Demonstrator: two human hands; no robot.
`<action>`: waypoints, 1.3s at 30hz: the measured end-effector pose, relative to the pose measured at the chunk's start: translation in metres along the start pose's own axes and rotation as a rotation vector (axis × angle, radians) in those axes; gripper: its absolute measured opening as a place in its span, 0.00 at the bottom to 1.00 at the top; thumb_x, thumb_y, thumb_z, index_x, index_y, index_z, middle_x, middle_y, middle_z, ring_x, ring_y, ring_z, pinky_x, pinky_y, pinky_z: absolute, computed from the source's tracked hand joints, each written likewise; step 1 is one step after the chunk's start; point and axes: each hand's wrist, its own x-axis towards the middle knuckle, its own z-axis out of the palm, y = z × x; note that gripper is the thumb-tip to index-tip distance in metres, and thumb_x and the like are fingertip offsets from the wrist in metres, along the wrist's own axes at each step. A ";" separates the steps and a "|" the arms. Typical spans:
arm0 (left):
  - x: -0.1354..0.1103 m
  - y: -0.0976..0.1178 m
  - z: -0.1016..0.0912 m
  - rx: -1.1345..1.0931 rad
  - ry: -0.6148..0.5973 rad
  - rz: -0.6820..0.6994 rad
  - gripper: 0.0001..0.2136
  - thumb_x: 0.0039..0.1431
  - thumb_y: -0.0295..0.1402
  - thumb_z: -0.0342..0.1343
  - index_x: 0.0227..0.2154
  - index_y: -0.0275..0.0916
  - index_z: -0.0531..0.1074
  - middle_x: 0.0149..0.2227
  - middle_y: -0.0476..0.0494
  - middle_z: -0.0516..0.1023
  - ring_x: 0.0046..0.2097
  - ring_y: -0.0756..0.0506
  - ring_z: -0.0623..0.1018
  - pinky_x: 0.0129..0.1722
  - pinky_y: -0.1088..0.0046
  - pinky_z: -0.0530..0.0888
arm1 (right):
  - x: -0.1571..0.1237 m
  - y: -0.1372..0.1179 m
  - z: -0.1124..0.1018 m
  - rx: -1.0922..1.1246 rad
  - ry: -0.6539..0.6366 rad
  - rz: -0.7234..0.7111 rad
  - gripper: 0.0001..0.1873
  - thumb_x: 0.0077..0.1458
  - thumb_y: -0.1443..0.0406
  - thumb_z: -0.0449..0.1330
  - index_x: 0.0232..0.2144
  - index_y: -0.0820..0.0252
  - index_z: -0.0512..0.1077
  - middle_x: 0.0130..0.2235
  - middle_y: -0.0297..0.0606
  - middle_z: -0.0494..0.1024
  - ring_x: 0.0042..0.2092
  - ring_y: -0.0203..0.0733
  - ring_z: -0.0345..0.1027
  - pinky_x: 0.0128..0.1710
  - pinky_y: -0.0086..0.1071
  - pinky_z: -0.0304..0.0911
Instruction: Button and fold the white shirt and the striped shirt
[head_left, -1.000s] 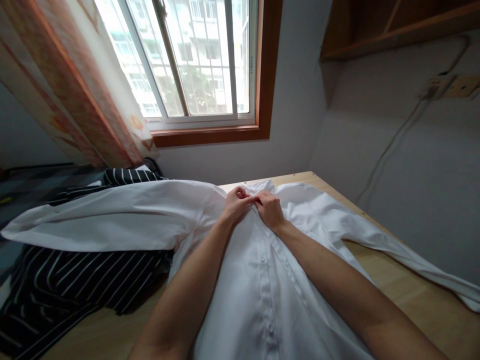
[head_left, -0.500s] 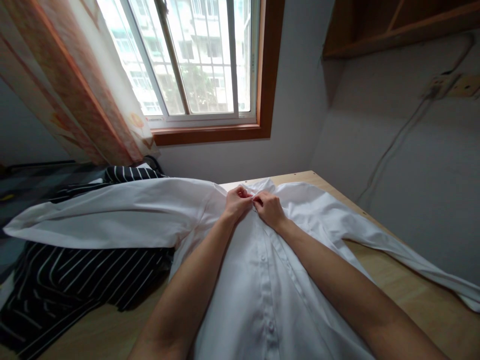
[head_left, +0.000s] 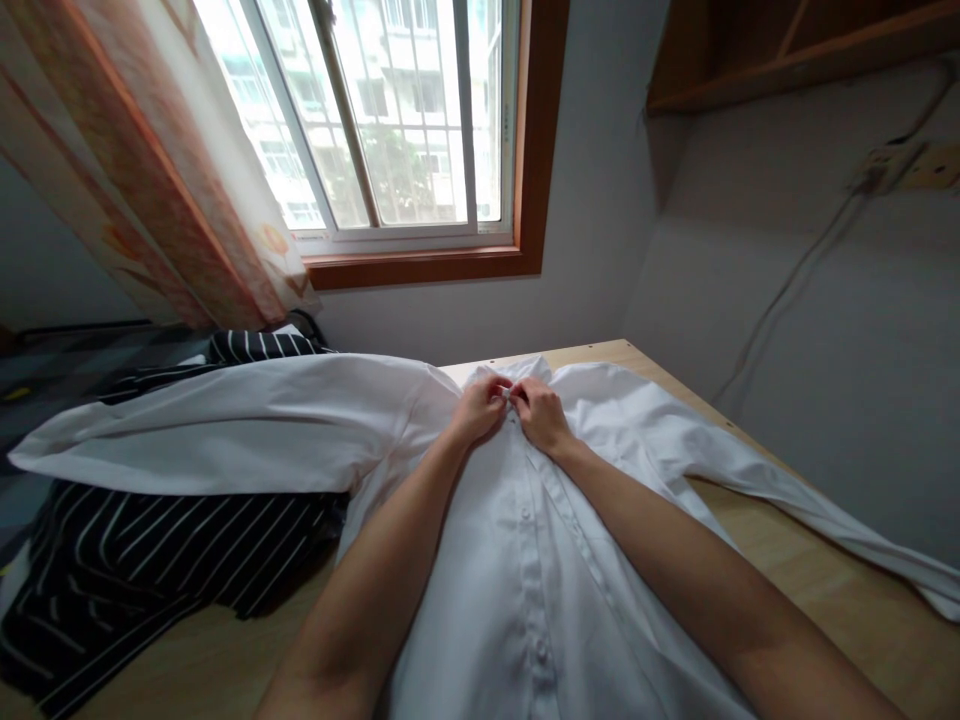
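Note:
A white button-up shirt (head_left: 480,560) lies spread face up, its collar (head_left: 536,368) at the far end and its sleeves stretched out to both sides. Just below the collar, my left hand (head_left: 484,408) pinches the front edge of the shirt. My right hand (head_left: 538,412) grips the fabric right beside it, the fingertips of both hands nearly meeting. Whatever small button sits between the fingers is hidden. Down the front runs the placket with buttons (head_left: 541,652) showing, and the two front edges lie apart lower down.
Under the shirt is a wooden table (head_left: 832,590). Black-and-white striped clothing (head_left: 172,550) lies beneath the left sleeve. Behind stand a window (head_left: 405,120) and a curtain (head_left: 172,170). A cable (head_left: 780,290) hangs along the right wall below a wooden shelf (head_left: 750,80).
Both hands have shifted very slightly at the shirt front, with the left fingers moving a little to the right. The shirt lies as before.

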 end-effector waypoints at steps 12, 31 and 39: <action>0.003 -0.008 0.001 -0.364 0.017 -0.047 0.10 0.42 0.24 0.63 0.30 0.36 0.72 0.27 0.50 0.76 0.29 0.50 0.75 0.30 0.77 0.69 | -0.003 -0.007 -0.003 -0.146 0.173 0.026 0.07 0.58 0.64 0.57 0.33 0.55 0.76 0.48 0.41 0.69 0.53 0.49 0.57 0.53 0.45 0.47; -0.010 0.002 -0.010 0.659 0.168 -0.011 0.11 0.62 0.36 0.52 0.45 0.45 0.74 0.56 0.42 0.72 0.61 0.36 0.64 0.61 0.53 0.54 | 0.007 0.026 -0.002 -0.234 0.042 0.379 0.23 0.59 0.59 0.54 0.57 0.52 0.66 0.63 0.47 0.61 0.65 0.57 0.47 0.61 0.57 0.39; -0.014 -0.004 -0.020 0.888 0.101 -0.085 0.15 0.59 0.39 0.54 0.47 0.42 0.75 0.60 0.34 0.67 0.58 0.29 0.64 0.56 0.48 0.56 | 0.002 0.031 -0.014 -0.434 -0.154 0.396 0.27 0.62 0.55 0.49 0.57 0.64 0.67 0.62 0.57 0.63 0.63 0.63 0.51 0.60 0.67 0.29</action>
